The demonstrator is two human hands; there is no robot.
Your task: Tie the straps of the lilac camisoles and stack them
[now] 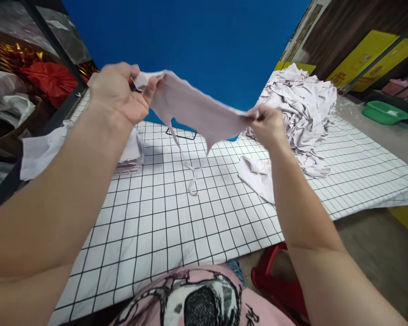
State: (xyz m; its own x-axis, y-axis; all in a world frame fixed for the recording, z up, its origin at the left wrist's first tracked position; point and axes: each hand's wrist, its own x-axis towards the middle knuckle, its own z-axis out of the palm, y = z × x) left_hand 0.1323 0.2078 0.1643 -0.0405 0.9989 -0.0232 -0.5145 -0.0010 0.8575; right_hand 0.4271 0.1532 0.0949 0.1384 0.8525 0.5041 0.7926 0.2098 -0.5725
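A pale pinkish-white piece of fabric [197, 104] is stretched in the air between my two hands, above the table. My left hand [124, 90] pinches its upper left end between thumb and fingers. At the other end, my right hand [267, 124] grips the lower right corner. Ragged points and a thin strip dangle from the fabric's lower edge. Below and left, partly behind my left forearm, sits a stack of cut fabric pieces [132, 156]. Another single fabric piece [256, 179] lies on the table beside my right forearm.
A checked cloth covers the table [204, 217]. A large heap of loose fabric pieces [297, 108] rises at the back right. Behind stands a blue panel [190, 45]. Farther right is a green basin [386, 112]; a red stool [279, 280] is below the front edge.
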